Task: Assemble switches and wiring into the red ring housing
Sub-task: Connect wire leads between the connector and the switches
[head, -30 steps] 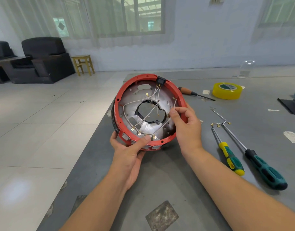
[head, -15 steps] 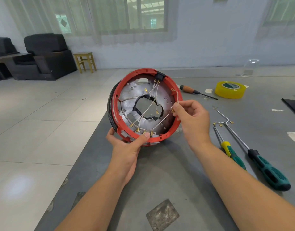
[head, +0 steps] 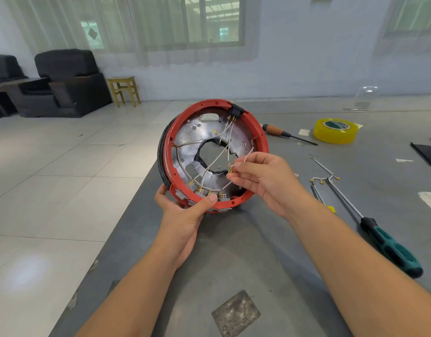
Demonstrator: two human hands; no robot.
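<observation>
Red plastic ring housing (head: 256, 132) with a silver metal plate inside is held tilted above the grey table (head: 258, 251), the left hand (head: 185, 210) gripping its lower rim. Several white wires already reach the bottom switches; the right hand (head: 260, 176) pinches a loose white wire's brass terminal (head: 230, 170), now drawn inward from the right rim.

The round plastic ring housing (head: 258, 132) is red, its metal plate (head: 192, 139) silver with white wires (head: 230, 142). The tape roll (head: 335, 130) is yellow; the counter (head: 234, 251) is grey.
</observation>
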